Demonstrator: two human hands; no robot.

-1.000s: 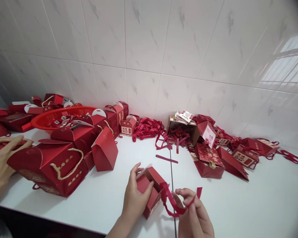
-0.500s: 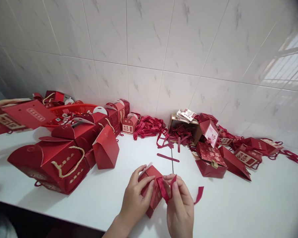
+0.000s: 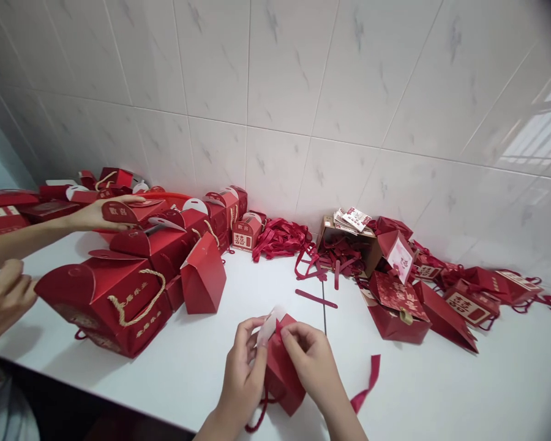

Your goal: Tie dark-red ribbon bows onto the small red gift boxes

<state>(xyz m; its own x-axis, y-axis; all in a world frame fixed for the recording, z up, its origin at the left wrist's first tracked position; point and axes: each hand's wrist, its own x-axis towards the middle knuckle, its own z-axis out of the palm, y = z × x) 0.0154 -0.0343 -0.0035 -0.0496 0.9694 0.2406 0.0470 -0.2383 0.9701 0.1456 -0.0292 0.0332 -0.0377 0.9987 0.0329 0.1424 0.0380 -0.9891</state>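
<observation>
Small red box [image 3: 282,376]: held just above the near edge of the white counter [image 3: 441,380], clasped between left hand [image 3: 245,370] and right hand [image 3: 313,361]. Top flap is pinched by fingertips of both. Red ribbon [image 3: 367,384] is trailed alongside, rightward.

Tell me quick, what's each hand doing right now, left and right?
Left hand: closed, pinching the pale flap of the small red box.
Right hand: closed, gripping the same box's top edge.
</observation>
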